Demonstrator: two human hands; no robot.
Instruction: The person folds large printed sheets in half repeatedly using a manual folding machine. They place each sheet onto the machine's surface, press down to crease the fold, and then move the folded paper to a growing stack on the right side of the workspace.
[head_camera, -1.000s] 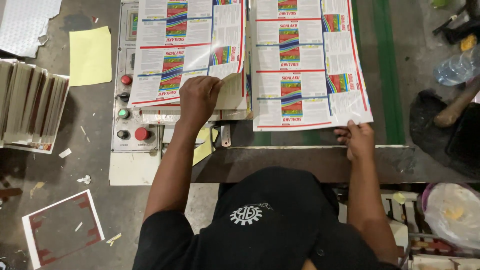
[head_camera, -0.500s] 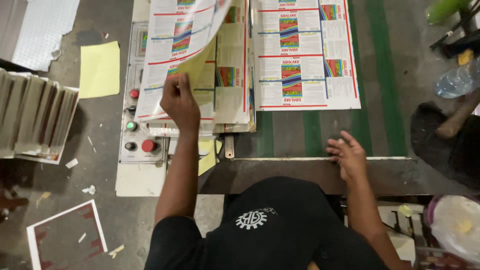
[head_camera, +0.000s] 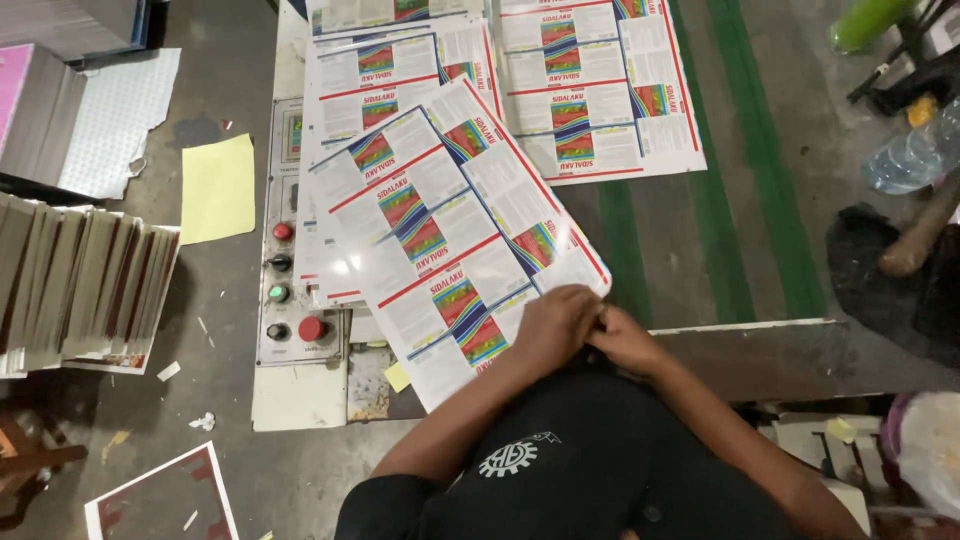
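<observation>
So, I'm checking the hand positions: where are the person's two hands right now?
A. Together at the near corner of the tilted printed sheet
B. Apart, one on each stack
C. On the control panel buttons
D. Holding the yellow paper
A: the left hand and right hand meet at the near corner of the tilted printed sheet, which lies askew over the left stack.

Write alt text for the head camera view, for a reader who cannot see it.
Seen from above, a person's left hand and right hand meet at the near corner of a glossy printed label sheet lying askew on a stack of similar sheets. Another printed sheet stack lies to the right, and a grey control panel with red and green buttons to the left.
</observation>
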